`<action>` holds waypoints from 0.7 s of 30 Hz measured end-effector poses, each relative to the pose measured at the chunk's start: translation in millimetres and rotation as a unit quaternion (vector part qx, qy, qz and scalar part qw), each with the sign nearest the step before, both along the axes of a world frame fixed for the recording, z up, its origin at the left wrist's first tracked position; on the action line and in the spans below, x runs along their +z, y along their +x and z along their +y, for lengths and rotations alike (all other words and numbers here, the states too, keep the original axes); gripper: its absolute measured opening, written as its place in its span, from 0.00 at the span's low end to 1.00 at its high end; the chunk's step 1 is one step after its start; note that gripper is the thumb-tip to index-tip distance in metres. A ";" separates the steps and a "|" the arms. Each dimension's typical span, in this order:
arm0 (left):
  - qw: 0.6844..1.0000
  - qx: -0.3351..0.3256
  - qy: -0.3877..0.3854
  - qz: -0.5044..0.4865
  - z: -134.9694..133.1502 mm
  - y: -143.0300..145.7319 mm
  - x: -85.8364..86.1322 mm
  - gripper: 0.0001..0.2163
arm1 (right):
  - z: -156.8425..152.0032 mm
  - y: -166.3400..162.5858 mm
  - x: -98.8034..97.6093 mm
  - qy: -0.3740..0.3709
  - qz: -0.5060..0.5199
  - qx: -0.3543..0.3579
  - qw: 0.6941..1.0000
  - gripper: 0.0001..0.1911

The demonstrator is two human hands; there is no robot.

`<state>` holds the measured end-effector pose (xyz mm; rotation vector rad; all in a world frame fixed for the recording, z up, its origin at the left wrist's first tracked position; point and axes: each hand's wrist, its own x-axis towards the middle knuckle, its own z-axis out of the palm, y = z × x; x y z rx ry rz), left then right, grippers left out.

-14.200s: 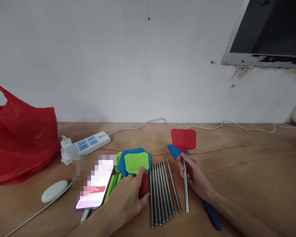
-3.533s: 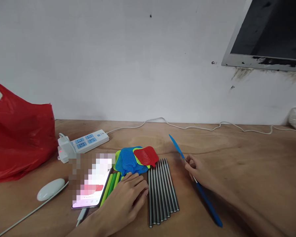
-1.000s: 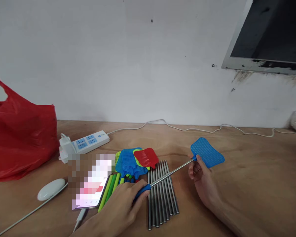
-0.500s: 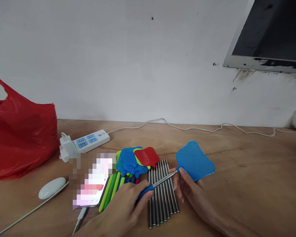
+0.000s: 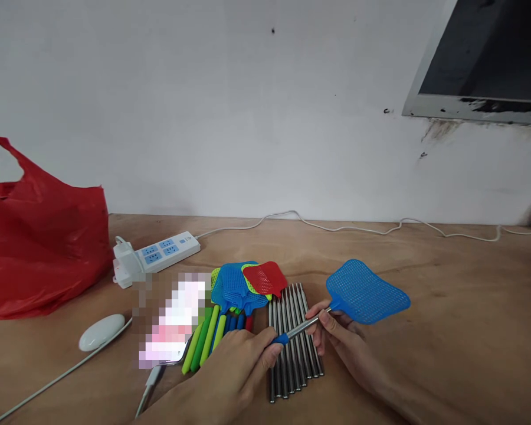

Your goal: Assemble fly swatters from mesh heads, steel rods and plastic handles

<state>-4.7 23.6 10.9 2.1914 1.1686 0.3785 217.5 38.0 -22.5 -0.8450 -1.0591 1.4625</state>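
A blue fly swatter [image 5: 366,291] is held across the front of the table, with its mesh head to the right. My left hand [image 5: 236,369] is closed around its blue grip, most of which is hidden in the fist. On the metal shaft just below the head, my right hand [image 5: 341,339] pinches with thumb and fingers. Beneath the shaft lies a row of several metal rods [image 5: 287,369]. Beyond my left hand are loose swatter heads in a pile, with a red swatter head [image 5: 265,277] on top and blue heads [image 5: 234,283] under it. Green and yellow handles [image 5: 201,339] lie nearby.
A lit phone [image 5: 177,324], partly blurred, lies left of the handles with a cable plugged in. Behind it is a white power strip [image 5: 172,249]. A white oval device [image 5: 101,332] and a red plastic bag [image 5: 48,248] are at the left. A cord runs along the wall.
The swatter's head has shifted right and lies flatter. My right fingers are now on the shaft below the neck. The view has turned slightly; my left hand keeps its hold.
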 end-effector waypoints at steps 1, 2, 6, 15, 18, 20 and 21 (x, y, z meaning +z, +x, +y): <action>0.998 0.008 -0.049 -0.044 0.6 -0.7 2.2 0.22 | 1.5 3.1 2.5 -0.009 0.009 -0.007 1.000 0.18; 0.989 0.019 -0.114 -0.088 1.5 -2.1 4.3 0.23 | 4.2 7.8 5.3 -0.018 0.019 -0.023 0.999 0.18; 0.907 0.066 -0.381 -0.169 6.2 -12.6 7.9 0.26 | 22.0 33.5 15.6 -0.019 0.079 -0.180 0.980 0.19; 0.988 0.071 0.023 -0.137 16.3 -12.3 7.0 0.17 | 25.2 20.1 0.0 -0.031 0.029 -0.175 0.984 0.22; 0.980 0.098 0.033 -0.170 20.1 -13.3 6.3 0.10 | 24.5 20.0 -3.1 -0.035 0.020 -0.170 0.985 0.22; 0.974 0.110 0.029 -0.196 21.2 -13.8 3.6 0.11 | 25.4 22.5 -3.3 -0.037 0.019 -0.168 0.985 0.22; 0.972 0.113 0.028 -0.204 21.6 -13.8 1.8 0.12 | 25.9 23.6 -3.6 -0.038 0.018 -0.166 0.985 0.22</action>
